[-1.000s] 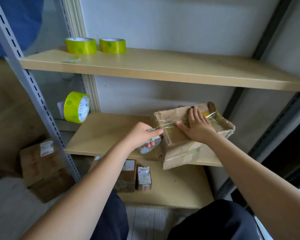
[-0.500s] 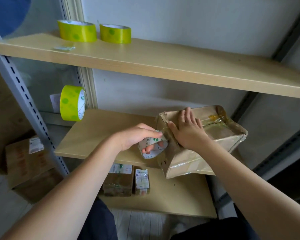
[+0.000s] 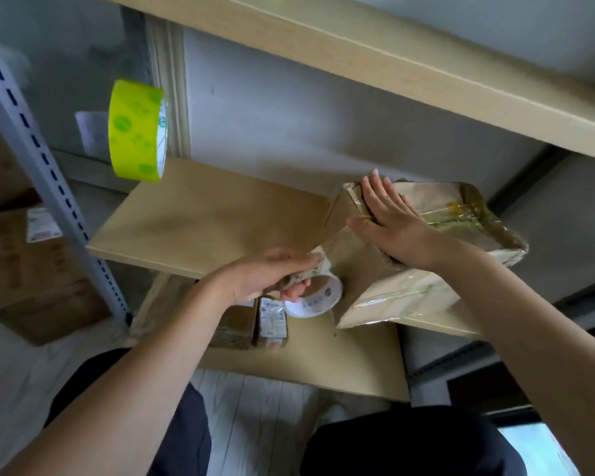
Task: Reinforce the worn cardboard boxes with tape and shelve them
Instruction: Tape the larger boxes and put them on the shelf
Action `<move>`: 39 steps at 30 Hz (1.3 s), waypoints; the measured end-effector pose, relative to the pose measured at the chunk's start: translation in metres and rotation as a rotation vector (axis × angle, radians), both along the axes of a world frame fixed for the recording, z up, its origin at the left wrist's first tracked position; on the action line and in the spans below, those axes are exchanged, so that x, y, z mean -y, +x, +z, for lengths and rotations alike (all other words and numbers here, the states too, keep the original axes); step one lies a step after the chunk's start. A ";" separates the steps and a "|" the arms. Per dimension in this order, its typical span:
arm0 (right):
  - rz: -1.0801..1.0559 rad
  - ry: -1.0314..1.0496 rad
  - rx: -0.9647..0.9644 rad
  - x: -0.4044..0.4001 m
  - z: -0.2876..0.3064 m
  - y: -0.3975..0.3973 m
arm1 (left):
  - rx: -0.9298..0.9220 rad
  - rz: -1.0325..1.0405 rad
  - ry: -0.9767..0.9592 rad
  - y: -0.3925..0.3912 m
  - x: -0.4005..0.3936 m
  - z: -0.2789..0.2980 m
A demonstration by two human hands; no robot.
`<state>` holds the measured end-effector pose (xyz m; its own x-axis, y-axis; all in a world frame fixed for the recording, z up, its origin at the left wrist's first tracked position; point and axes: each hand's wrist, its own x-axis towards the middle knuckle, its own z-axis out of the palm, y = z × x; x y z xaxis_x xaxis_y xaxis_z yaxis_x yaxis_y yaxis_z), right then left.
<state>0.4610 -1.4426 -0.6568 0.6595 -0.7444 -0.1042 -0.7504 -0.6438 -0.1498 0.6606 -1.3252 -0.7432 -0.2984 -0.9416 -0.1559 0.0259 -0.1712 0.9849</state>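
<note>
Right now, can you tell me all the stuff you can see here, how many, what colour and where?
cardboard box: one, brown, worn and covered in clear tape, on the right end of the middle shelf.
tape roll: one, clear with a white core, in the left hand, its strip running up to the box.
green tape roll: one, yellow-green, standing on edge at the left of the rack.
small boxes: at least two, brown with white labels, on the bottom shelf.
big box: one, brown, on the floor at left.
shelf boards: three, light wood.
left hand: grips the tape roll.
right hand: pressed flat on the box.
</note>
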 end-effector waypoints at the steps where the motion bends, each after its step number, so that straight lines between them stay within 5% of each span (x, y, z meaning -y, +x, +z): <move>1: -0.003 -0.001 -0.002 -0.001 0.000 0.001 | -0.095 -0.032 0.005 0.008 -0.006 -0.004; 3: -0.022 -0.008 0.004 -0.001 0.000 0.002 | -0.061 -0.013 -0.022 0.020 -0.011 -0.013; 6: -0.029 -0.012 0.009 -0.002 -0.003 0.002 | 0.319 0.134 -0.035 0.011 -0.006 -0.030; 9: -0.037 0.002 0.002 -0.001 -0.001 0.003 | 0.484 0.274 -0.090 -0.010 -0.001 -0.046; 15: -0.037 0.031 -0.049 -0.005 0.009 0.004 | 0.011 0.047 0.034 0.010 -0.012 -0.046; 28: -0.403 -0.035 -0.224 -0.056 0.022 0.044 | 0.282 0.110 0.113 -0.012 0.007 -0.053; 39: -0.402 0.004 -0.192 -0.061 0.027 0.042 | 0.064 0.426 0.203 -0.043 0.013 -0.064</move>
